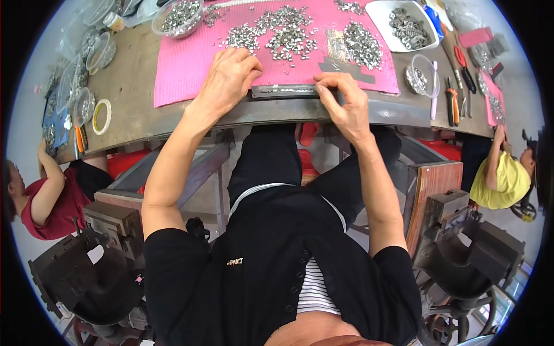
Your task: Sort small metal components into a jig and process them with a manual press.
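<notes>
A narrow dark metal tray [285,91] lies along the front edge of the table, with a row of small silvery pieces in it. By its left end is my left hand [229,76], fingers curled and closed; what they hold, if anything, is hidden. My right hand [348,102] has its thumb and forefinger closed at the tray's right end. Behind the tray, loose heaps of small silvery metal parts [288,40] cover a pink mat [184,78]. Another heap of metal parts [363,47] lies beside a bundle of thin metal pins [336,45] on the right.
A white tray [378,14] and a clear tub [178,32] hold more parts at the back. Pliers [452,104], red-handled pliers [460,56] and a small cup [424,86] lie right. A tape roll [101,117] lies left. Co-workers sit at both sides.
</notes>
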`<action>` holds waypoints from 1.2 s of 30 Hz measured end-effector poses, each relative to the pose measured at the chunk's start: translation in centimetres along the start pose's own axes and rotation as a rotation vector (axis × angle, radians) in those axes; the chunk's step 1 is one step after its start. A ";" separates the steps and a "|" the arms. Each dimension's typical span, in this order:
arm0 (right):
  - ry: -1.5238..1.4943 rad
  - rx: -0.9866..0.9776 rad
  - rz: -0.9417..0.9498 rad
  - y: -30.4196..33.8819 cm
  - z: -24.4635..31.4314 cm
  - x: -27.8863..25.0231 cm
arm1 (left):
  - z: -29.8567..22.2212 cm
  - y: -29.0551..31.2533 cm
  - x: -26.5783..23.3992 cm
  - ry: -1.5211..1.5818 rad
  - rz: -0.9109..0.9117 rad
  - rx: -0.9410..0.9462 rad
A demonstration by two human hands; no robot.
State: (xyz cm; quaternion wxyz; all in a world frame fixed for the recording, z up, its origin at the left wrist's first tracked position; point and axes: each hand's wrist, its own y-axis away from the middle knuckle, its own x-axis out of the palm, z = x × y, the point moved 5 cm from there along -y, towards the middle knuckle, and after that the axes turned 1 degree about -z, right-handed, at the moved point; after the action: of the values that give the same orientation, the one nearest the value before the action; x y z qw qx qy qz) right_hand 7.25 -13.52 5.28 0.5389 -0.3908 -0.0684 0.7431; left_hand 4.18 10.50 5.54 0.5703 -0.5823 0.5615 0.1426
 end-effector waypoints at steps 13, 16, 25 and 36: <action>0.119 -0.077 -0.026 0.7 0.6 1.2 | -3.2 1.7 1.6 0.516 -0.093 -0.456; 0.272 -0.247 -0.021 0.7 1.4 1.1 | -4.5 1.4 2.1 0.484 -0.127 -0.402; 0.091 -0.077 0.066 0.1 0.3 0.6 | -5.9 0.8 2.8 0.262 -0.218 -0.140; 0.073 -0.191 0.429 -6.5 -1.5 4.5 | -6.7 0.7 2.5 0.186 -0.207 -0.084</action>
State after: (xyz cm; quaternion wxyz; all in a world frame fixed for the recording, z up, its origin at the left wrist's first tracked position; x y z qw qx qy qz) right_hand 12.60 -7.47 5.31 0.3315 -0.4720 -0.0343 0.8162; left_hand 1.25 3.95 5.19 0.5029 -0.6711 0.5422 0.0516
